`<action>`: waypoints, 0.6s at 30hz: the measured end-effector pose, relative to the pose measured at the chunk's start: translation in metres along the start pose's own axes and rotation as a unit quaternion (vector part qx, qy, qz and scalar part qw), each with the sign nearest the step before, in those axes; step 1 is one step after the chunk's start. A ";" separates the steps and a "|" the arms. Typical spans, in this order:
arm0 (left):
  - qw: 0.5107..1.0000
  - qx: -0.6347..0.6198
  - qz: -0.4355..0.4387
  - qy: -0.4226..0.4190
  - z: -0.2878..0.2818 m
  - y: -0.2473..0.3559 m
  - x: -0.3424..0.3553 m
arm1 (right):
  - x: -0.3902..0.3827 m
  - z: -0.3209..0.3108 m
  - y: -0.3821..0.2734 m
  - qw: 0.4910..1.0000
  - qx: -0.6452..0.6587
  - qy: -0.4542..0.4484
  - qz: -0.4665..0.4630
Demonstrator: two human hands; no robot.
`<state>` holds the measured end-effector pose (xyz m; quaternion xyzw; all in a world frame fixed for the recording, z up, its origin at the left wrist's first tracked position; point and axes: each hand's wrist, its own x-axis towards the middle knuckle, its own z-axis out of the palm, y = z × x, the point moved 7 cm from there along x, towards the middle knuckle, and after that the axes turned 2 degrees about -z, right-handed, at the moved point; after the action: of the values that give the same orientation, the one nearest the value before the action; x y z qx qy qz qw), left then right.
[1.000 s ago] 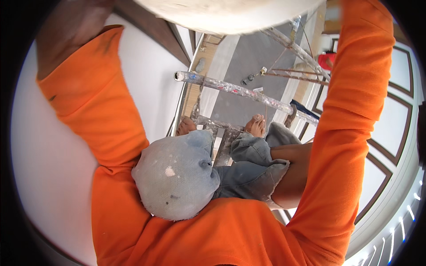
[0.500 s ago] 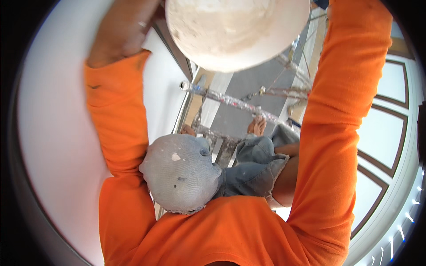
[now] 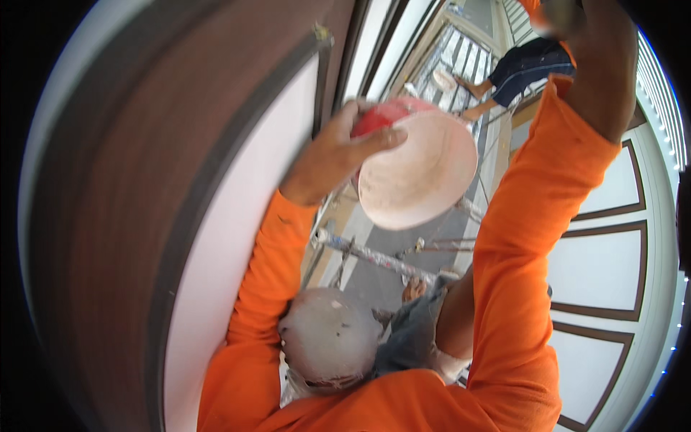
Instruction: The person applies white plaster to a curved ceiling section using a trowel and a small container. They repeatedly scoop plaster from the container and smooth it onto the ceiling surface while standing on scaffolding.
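Note:
My left hand [image 3: 337, 147] grips the side of a red bowl [image 3: 419, 164] with a pale, stained inside, tilted over the drop. At the top right my right hand [image 3: 579, 21] is raised high and blurred; whether it holds anything I cannot make out. My bent knee in faded jeans [image 3: 327, 335] sits below the bowl, and a bare foot [image 3: 414, 289] shows beside a paint-spattered scaffold pipe [image 3: 374, 259].
A brown-framed white wall panel [image 3: 241, 180] runs close along my left. Ahead, another person in dark shorts [image 3: 525, 68] stands barefoot on a slatted scaffold platform [image 3: 468, 54]. Framed white panels [image 3: 601, 266] line the right side. The grey floor [image 3: 399, 245] lies below the scaffold.
My view has swung toward the left wall and forward along the scaffold, bringing the other person into sight. The bowl sits lower, with my left hand and its red side now visible.

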<state>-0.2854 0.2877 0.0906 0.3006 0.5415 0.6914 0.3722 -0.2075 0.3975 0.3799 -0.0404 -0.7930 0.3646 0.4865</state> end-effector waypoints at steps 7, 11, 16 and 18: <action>1.000 -0.022 0.009 0.019 0.010 -0.002 0.020 | -0.003 -0.023 0.051 0.975 -0.171 -0.124 0.070; 0.998 0.009 0.034 0.049 0.006 0.013 0.027 | -0.012 -0.026 0.065 0.965 -0.162 -0.199 0.045; 0.995 0.054 0.049 0.062 0.020 0.041 0.026 | -0.002 -0.045 0.034 0.956 -0.227 -0.178 0.046; 0.994 0.077 0.046 0.062 0.026 0.052 0.035 | 0.003 -0.049 0.029 0.945 -0.285 -0.163 0.004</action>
<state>-0.2923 0.3236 0.1477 0.3094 0.6009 0.6813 0.2812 -0.1779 0.4464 0.3777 -0.1203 -0.9320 0.1267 0.3175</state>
